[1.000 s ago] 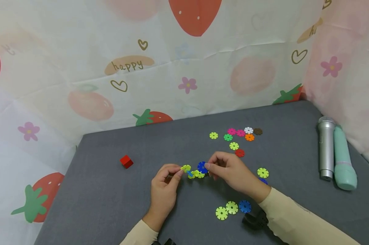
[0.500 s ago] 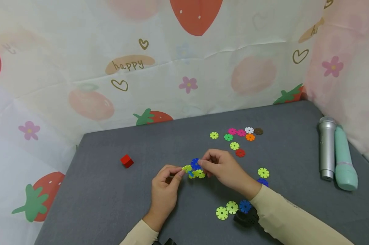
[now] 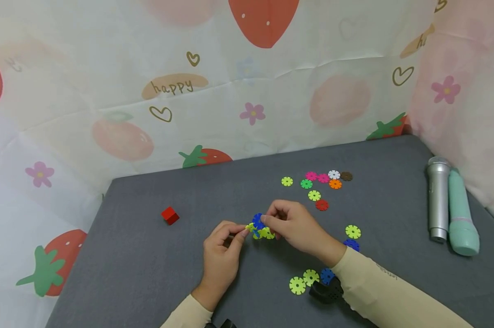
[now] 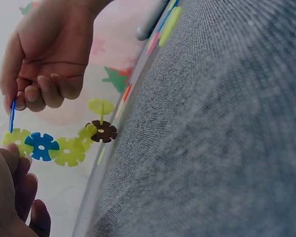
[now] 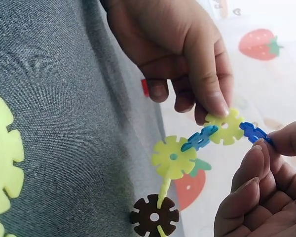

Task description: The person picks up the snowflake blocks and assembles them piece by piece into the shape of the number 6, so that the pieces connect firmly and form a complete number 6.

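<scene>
At the left of the grey table [image 3: 120, 255], a red cube [image 3: 170, 216] sits alone on the surface. Right of it, the left hand [image 3: 220, 262] pinches a yellow-green end disc [image 5: 226, 126] between thumb and index fingertip, the gap closed down to the disc's thickness. This disc forms the left end of a disc chain [image 4: 68, 151], located between the two hands at mid-table. The chain continues through a light blue disc [image 4: 41, 146] and further yellow-green pieces to a brown disc [image 4: 103, 131]. Whether its lowest part touches the table cannot be told.

The right hand [image 3: 300, 228] pinches a dark blue disc [image 3: 258, 221] with thumb and fingertip closed on its edge. The opposite edge meets the end disc; depth of engagement cannot be determined.

Near, beside the right wrist, lie two yellow-green discs [image 3: 297, 285] and a blue disc [image 3: 327, 276], the latter partly hidden by a black wrist device [image 3: 326, 290]. On the far side lies a loose group of multicoloured discs [image 3: 323, 178]. Right of the right wrist lie another yellow-green disc [image 3: 353, 231] and a second dark blue disc [image 3: 351, 244]. At far right, a silver microphone [image 3: 438, 200] lies just beside a mint-green microphone [image 3: 463, 214].
</scene>
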Available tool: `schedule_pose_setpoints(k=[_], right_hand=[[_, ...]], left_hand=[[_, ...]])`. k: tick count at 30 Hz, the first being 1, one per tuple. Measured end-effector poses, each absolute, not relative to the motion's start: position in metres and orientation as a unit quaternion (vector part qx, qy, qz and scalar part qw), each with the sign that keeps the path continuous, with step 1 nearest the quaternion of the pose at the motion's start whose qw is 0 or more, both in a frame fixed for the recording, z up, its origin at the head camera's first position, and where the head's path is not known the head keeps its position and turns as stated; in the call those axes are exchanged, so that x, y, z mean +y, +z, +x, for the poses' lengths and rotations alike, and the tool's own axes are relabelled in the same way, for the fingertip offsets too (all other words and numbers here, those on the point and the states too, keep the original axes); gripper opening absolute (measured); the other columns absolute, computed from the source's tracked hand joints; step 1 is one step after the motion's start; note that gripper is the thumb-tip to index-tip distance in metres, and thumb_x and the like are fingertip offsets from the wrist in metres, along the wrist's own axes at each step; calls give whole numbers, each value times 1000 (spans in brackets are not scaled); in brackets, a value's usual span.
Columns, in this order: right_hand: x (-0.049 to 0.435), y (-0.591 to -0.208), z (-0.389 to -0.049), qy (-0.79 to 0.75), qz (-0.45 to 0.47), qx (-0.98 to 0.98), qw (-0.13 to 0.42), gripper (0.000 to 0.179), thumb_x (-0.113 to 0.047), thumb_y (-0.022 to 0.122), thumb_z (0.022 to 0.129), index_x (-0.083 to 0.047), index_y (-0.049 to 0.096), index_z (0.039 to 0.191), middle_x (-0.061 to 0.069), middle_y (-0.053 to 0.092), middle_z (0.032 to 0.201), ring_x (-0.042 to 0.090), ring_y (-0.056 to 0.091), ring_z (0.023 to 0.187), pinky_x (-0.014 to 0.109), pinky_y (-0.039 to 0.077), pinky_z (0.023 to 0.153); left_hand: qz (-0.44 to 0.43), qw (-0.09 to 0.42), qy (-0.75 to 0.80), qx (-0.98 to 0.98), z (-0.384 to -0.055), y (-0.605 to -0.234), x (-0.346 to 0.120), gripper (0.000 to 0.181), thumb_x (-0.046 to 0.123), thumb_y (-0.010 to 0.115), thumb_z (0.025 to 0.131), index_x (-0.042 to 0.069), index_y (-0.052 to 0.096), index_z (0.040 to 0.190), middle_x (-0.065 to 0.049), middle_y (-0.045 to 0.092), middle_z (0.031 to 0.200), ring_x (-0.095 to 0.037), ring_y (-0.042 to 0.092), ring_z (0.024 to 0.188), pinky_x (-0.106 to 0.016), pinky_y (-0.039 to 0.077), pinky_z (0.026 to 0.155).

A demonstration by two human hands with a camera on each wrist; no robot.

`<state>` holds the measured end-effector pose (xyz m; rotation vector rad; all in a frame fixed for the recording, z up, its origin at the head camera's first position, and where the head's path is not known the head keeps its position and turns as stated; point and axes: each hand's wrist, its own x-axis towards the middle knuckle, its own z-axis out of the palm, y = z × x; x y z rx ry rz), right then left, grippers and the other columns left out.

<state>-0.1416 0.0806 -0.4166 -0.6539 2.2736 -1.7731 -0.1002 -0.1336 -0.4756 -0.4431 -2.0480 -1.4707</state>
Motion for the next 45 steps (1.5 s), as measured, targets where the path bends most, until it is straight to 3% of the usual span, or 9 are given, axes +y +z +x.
schedule_pose_setpoints(k=[5, 7, 12, 19, 23, 30, 33, 40, 45], right_hand=[[78, -415, -142, -591, -236, 765, 94, 26, -18, 71, 108, -4, 66, 87, 5, 60, 71, 42, 59, 68, 33, 46, 57], [77, -414, -141, -588, -242, 766, 93, 27, -19, 71, 109, -6, 66, 86, 4, 60, 70, 37, 59, 66, 33, 46, 56], [73, -413, -141, -576, -256, 772, 84, 29, -18, 68, 110, -8, 64, 83, 3, 57, 68, 22, 54, 60, 33, 44, 54], [71, -412, -145, -572, -256, 771, 113, 33, -17, 63, 112, -7, 60, 80, 3, 55, 67, 20, 51, 60, 33, 43, 56], [73, -408, -149, -568, -261, 768, 136, 35, -15, 61, 112, -9, 58, 78, 3, 53, 66, 19, 48, 58, 33, 41, 55], [71, -404, -148, -536, -266, 790, 135, 33, -16, 62, 112, -11, 59, 79, 1, 50, 65, 17, 46, 57, 32, 39, 55], [69, -406, -147, -548, -256, 785, 136, 33, -19, 63, 113, -10, 60, 81, 2, 52, 67, 19, 47, 58, 33, 40, 55], [75, -407, -143, -609, -233, 748, 125, 33, -32, 58, 116, -9, 68, 95, 14, 61, 80, 44, 57, 74, 41, 51, 66], [93, -400, -140, -621, -219, 745, 103, 27, -32, 58, 116, -12, 70, 102, 17, 63, 89, 38, 59, 80, 48, 53, 74]], left_hand=[[-178, 296, -539, -768, -100, -474, -134, 9, -9, 81, 93, -1, 78, 95, -7, 70, 88, -21, 62, 72, -32, 54, 62], [-183, 295, -538, -768, -100, -474, -135, 3, -1, 82, 97, -1, 79, 96, -5, 71, 89, -20, 63, 74, -32, 54, 63], [-196, 303, -542, -759, -100, -478, -136, 10, 9, 80, 102, -1, 80, 98, -6, 72, 89, -21, 65, 73, -24, 54, 67], [-196, 315, -541, -755, -99, -475, -134, 2, -1, 80, 99, -1, 79, 97, -6, 73, 89, -22, 66, 73, -21, 53, 69], [-196, 321, -536, -756, -97, -472, -132, 18, -16, 80, 90, 1, 79, 96, -6, 72, 88, -21, 66, 72, -21, 53, 68], [-199, 334, -522, -759, -98, -474, -132, 17, -15, 81, 91, 2, 79, 95, -7, 72, 87, -21, 66, 70, -19, 53, 67], [-185, 322, -530, -762, -100, -477, -133, 13, -12, 80, 94, 0, 78, 96, -6, 72, 89, -22, 66, 72, -22, 53, 66], [-125, 260, -591, -753, -101, -480, -132, 12, -5, 77, 100, 5, 77, 107, -8, 73, 99, -24, 65, 78, -22, 53, 67], [-117, 233, -633, -729, -101, -479, -134, 14, -6, 76, 100, 5, 76, 109, -12, 74, 110, -31, 66, 82, -25, 55, 64]])
